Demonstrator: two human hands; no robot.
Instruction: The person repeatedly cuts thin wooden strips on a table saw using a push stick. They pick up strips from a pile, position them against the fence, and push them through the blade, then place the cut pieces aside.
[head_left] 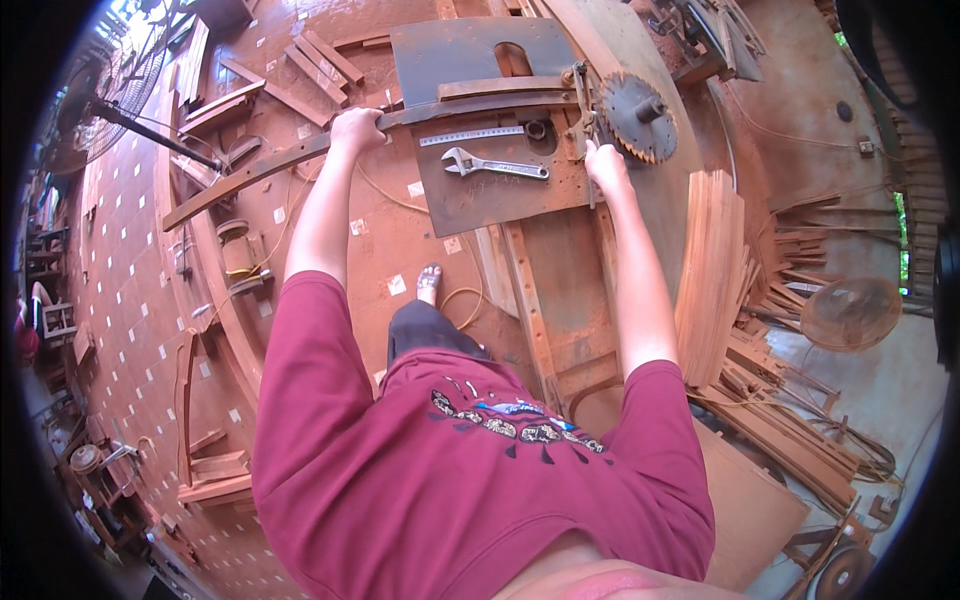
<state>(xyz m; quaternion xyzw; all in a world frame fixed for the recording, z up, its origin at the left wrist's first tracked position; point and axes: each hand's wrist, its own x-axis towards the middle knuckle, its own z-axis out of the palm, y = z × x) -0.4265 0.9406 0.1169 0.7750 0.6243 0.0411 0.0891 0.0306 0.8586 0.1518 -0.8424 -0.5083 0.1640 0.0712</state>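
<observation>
My left hand [358,130] is closed around a long, narrow brown bar [265,172] that runs across a metal machine table [440,208] and sticks out past its left side. My right hand [607,168] is closed at the bar's right end, beside a rusty clamp-like metal fitting [579,120]; what exactly its fingers grip is hard to make out. On the table, between my hands, lie an adjustable wrench [497,167] and a steel ruler [470,135]. A dark metal ring [537,130] sits by the ruler's right end. Behind the bar rests a wooden strip [495,87].
A large toothed circular saw blade [636,117] stands just right of my right hand. Stacked planks [708,270] rise at the right. Loose wood strips [325,60] and a yellow cable [462,300] lie on the tiled floor. A standing fan [120,100] is at the far left.
</observation>
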